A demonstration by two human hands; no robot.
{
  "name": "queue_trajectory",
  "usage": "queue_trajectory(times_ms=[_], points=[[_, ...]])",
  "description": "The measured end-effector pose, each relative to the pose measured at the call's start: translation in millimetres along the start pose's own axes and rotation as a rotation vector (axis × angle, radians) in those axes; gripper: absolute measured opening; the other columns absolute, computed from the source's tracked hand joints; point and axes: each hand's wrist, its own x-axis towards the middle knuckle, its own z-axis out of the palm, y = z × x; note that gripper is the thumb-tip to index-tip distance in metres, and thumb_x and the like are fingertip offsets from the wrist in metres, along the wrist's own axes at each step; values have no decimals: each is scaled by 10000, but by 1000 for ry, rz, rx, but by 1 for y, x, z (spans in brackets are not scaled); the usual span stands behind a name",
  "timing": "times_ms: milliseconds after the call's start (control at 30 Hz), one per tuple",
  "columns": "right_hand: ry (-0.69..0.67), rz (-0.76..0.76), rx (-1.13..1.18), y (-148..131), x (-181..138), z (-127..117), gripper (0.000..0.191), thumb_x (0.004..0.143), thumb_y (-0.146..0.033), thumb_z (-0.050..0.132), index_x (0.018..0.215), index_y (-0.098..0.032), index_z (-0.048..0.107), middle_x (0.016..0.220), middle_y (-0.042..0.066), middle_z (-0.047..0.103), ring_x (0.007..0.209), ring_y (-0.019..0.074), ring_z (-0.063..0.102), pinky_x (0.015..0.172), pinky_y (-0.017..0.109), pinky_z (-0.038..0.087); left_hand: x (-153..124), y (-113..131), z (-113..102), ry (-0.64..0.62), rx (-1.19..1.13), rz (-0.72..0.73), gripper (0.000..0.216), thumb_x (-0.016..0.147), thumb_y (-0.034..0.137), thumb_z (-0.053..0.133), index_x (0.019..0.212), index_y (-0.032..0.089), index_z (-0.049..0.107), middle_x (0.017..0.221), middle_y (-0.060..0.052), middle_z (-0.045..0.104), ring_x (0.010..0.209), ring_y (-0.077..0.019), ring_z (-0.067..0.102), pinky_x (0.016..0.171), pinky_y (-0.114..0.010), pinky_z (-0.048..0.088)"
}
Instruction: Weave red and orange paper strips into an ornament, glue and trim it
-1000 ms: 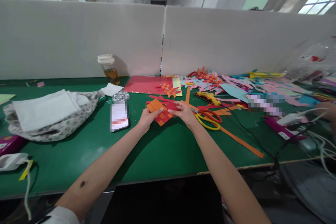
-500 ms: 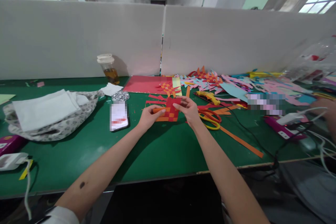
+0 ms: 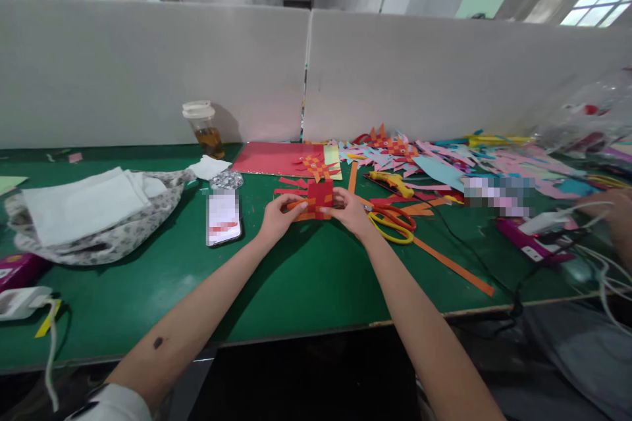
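Between my hands is a small piece of woven red and orange paper strips [image 3: 320, 194], lifted a little over the green table. My left hand [image 3: 280, 216] pinches its left side, with the thumb on top of an orange strip. My right hand [image 3: 349, 210] grips the right side, thumb across the lower front and fingers behind. Just beyond the weave lies a woven orange and red paper fish [image 3: 315, 164]. Scissors with red and yellow handles [image 3: 395, 222] rest right of my right hand, near a long orange paper strip [image 3: 454, 267].
A yellow glue gun [image 3: 392, 183] lies at the right, its black cord running toward a purple power strip [image 3: 530, 245]. Paper scraps [image 3: 498, 159] heap along the divider. A phone [image 3: 224, 218], a lidded cup [image 3: 205, 130] and a patterned cloth bag [image 3: 111, 237] sit left. Another person's hand [image 3: 609, 214] shows far right.
My right hand has shifted slightly down and left, its thumb now lower on the weave. The woven piece's orientation has changed, with a plain red part standing up at its top.
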Motion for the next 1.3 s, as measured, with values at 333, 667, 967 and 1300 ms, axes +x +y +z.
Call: queue_trajectory(times_ms=[333, 667, 967, 1300], points=[[-67, -5, 13, -3, -1, 1, 320, 566, -251, 716, 862, -201, 604, 912, 33, 674, 834, 195, 630, 792, 350, 484, 5, -6, -7, -16, 73, 74, 204, 698, 372, 642, 764, 183, 681, 775, -30, 685, 674, -149, 610, 619, -254, 487], [-103, 64, 82, -1, -1, 1, 423, 485, -252, 756, 885, -197, 630, 868, 23, 675, 819, 198, 630, 799, 369, 476, 6, -7, -9, -22, 150, 114, 178, 718, 359, 631, 770, 195, 678, 782, -19, 684, 693, -145, 611, 630, -249, 486], [100, 199, 181, -6, 1, -3, 215, 589, -338, 652, 753, -202, 624, 807, 17, 647, 800, 185, 603, 737, 337, 477, 5, -8, -8, -32, 116, 141, 192, 711, 368, 642, 794, 197, 663, 822, -25, 678, 738, -152, 615, 665, -260, 500], [103, 239, 257, -6, 3, -3, 169, 525, -246, 578, 683, -221, 631, 780, -6, 639, 770, 171, 586, 693, 301, 484, 6, -11, -7, -50, 117, 160, 192, 711, 361, 647, 815, 200, 657, 859, -31, 675, 766, -153, 615, 707, -276, 502]])
